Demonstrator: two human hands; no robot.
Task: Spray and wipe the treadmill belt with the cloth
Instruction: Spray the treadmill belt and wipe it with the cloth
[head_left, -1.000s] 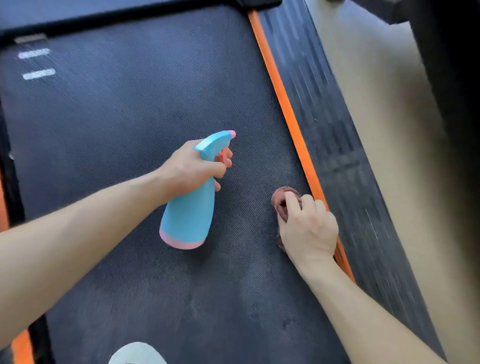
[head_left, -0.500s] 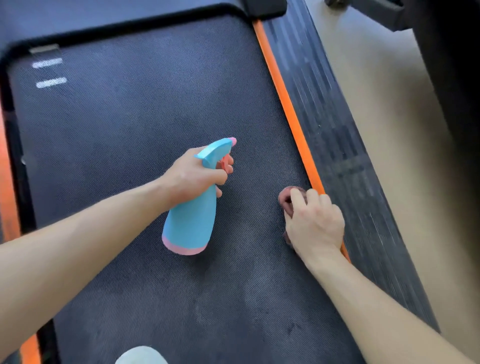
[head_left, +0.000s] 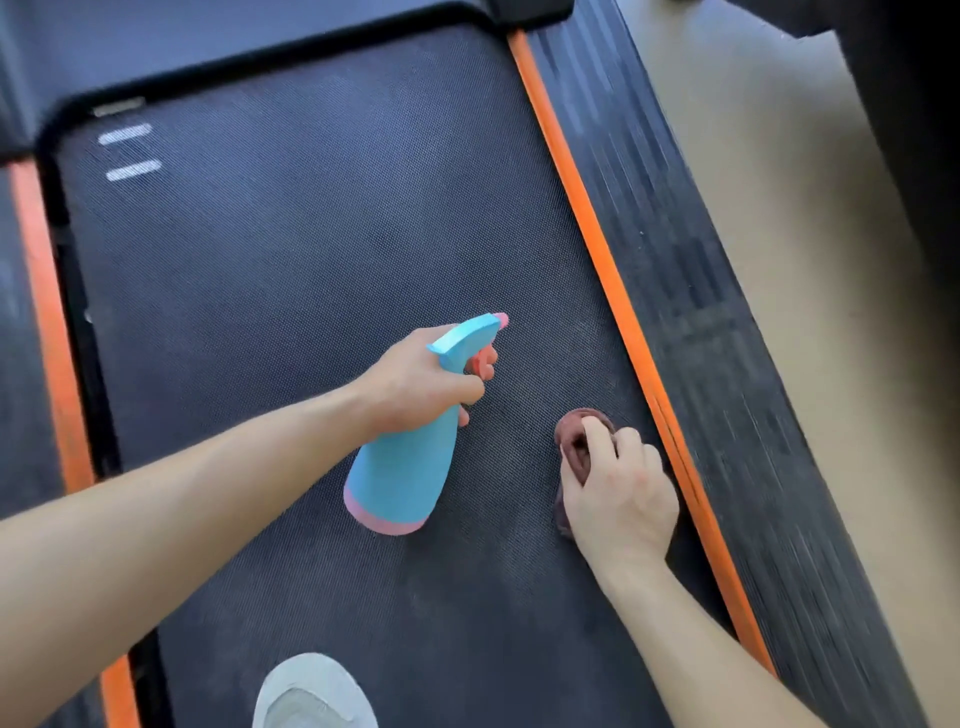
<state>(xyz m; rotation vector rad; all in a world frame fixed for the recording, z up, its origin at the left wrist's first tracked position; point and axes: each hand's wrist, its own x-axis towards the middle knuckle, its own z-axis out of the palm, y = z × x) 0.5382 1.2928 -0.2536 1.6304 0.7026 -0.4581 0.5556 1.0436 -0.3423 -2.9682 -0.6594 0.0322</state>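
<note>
The dark textured treadmill belt (head_left: 291, 291) fills most of the view. My left hand (head_left: 421, 382) grips a light blue spray bottle (head_left: 402, 467) with a pink base by its neck, fingers on the pink trigger, nozzle pointing up and to the right above the belt. My right hand (head_left: 618, 499) holds a bunched maroon cloth (head_left: 574, 441) down on the belt near its right edge. Most of the cloth is hidden under that hand.
Orange strips run along the belt's right side (head_left: 597, 244) and left side (head_left: 41, 312). A ribbed black side rail (head_left: 696, 291) lies right of the belt, with tan floor (head_left: 789, 218) beyond. A light grey shoe (head_left: 311, 696) stands on the belt at the bottom edge.
The view has shifted, so more of the belt's left side and front end shows. The bottle is tilted a little more to the right. The right hand stays on the cloth by the orange strip.
</note>
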